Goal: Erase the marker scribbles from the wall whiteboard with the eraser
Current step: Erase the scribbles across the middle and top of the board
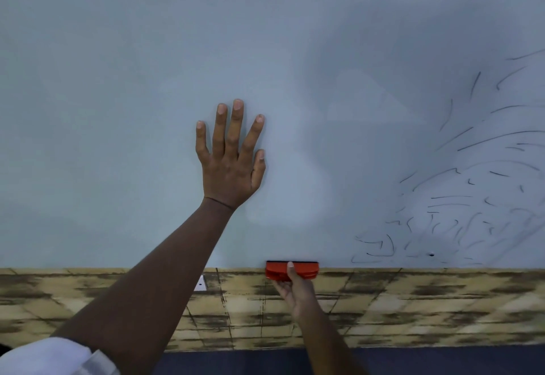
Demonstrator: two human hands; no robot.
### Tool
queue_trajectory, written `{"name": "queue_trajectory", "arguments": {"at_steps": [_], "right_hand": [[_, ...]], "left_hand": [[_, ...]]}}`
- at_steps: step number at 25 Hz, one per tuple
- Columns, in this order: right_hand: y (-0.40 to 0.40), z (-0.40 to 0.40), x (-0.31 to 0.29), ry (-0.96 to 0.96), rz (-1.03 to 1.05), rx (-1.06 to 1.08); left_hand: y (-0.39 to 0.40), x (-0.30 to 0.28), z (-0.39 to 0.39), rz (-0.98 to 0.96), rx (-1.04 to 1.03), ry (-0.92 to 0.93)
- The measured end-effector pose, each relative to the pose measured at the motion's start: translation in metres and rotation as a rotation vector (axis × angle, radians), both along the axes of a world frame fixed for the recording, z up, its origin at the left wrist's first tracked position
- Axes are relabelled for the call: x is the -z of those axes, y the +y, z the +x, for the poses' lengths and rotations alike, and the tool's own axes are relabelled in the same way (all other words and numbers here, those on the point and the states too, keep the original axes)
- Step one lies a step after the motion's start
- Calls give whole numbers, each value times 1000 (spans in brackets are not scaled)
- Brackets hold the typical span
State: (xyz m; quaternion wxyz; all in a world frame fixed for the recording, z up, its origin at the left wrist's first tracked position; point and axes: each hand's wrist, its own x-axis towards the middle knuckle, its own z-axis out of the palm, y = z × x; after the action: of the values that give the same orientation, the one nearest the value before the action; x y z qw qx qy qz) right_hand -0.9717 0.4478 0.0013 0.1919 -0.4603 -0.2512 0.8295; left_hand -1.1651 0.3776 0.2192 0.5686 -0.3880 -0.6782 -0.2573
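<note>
- Whiteboard (124, 64): left and upper surface bare; a hand could sweep freely there.
- Left hand (231, 162): pressed flat on the board at centre, fingers spread; its forearm crosses the lower left, blocking passage along that diagonal.
- Right hand (295, 286): grips the red eraser (306, 271) at the board's bottom edge, just right of the left forearm; narrow gap between the two arms.
- Marker scribbles (460, 203): confined to the lower right of the board (nothing stands before them); access open.
- Patterned wall panel (427, 301): flat below the board, with a small white bracket (201, 283) beside the left forearm.
</note>
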Motion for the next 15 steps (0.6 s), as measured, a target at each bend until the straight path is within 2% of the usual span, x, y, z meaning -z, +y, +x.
{"name": "queue_trajectory", "arguments": {"at_steps": [4,9,15], "right_hand": [[-31,-27,4,8,-28,-79],[-3,-2,-1,0,46,50],[37,52,-76,-28,140,223]], "left_hand": [[-1,1,-1,-11,1,7],[-3,2,-4,-12,3,18],[-4,4,-4,9,-11,13]]}}
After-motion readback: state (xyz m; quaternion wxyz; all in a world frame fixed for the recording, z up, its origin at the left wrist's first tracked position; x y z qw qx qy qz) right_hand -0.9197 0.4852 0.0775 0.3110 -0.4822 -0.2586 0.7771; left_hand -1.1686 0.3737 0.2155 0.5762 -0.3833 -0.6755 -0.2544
